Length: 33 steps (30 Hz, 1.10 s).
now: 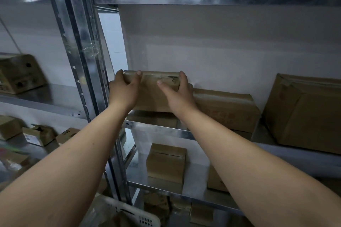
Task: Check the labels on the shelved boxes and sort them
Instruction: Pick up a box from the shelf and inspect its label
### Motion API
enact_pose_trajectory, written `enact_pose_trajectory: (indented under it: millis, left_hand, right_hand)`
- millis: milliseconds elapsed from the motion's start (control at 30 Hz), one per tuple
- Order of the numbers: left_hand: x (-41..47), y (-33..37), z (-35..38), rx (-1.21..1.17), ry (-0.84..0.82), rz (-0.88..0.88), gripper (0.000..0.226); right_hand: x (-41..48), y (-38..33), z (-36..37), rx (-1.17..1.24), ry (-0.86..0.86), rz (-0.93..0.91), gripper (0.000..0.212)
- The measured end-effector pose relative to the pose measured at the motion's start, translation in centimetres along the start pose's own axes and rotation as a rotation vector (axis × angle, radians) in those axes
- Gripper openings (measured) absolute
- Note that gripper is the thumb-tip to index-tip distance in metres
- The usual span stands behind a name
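Left hand (122, 90) and right hand (178, 91) gripping cardboard box (150, 94) ends, fingers curled over top edge, on metal shelf (158, 128)

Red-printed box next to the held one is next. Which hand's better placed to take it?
Right, probably. The right hand grips the held box at its right end, next to the red-printed box. The left hand grips the far end, by the shelf upright.

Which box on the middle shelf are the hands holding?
The leftmost box, beside the metal post: the left hand grips its left end, the right hand its right end. No hand grips the red-printed box or the large box.
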<state>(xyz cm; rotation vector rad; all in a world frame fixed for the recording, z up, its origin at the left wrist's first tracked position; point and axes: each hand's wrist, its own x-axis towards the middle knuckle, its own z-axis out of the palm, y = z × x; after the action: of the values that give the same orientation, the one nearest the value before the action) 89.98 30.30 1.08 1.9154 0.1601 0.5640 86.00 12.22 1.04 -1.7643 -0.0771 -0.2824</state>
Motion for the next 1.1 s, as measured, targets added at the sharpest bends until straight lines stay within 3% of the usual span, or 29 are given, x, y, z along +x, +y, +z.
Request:
enact_pose_trajectory:
  millis: [400, 567, 633, 700, 767, 833, 967, 1100]
  left_hand:
    - [-3.1, 2.1, -1.3, 0.099, -0.016, 0.081, 0.079]
    - [-4.1, 3.3, -3.1, 0.124, 0.083, 0.101, 0.078]
    - [-4.4, 4.0, -3.8, 0.005, 0.103, 0.023, 0.060]
    - [-4.8, 4.3, -4.2, -0.168, 0.090, -0.028, 0.022]
    - [-5.0, 4.4, -4.4, -0.273, 0.078, -0.032, 0.005]
    - [-5.1, 4.5, -4.6, -0.348, 0.054, -0.040, 0.021]
    - [-5.3, 4.6, -4.8, -0.412, 0.002, -0.114, 0.051]
    - [-5.6, 4.7, -4.8, -0.508, -0.013, -0.186, 0.080]
  right_hand:
    - [-0.8, -1.0, -1.8, -0.048, 0.034, -0.090, 0.091]
    - [-0.3, -1.8, -3.9, -0.031, 0.105, -0.116, 0.085]
    - [0.0, -2.2, -4.6, 0.052, 0.119, -0.081, 0.078]
    - [-0.2, -2.7, -5.1, 0.114, 0.119, -0.042, 0.068]
    - [-0.4, -3.0, -5.5, 0.128, 0.126, -0.044, 0.044]
    - [-1.0, -3.2, -5.6, 0.135, 0.128, -0.061, 0.023]
    - [-1.8, -4.0, -5.7, 0.171, 0.106, -0.082, 0.023]
    - [-2.3, -4.2, -5.7, 0.167, 0.082, -0.020, 0.065]
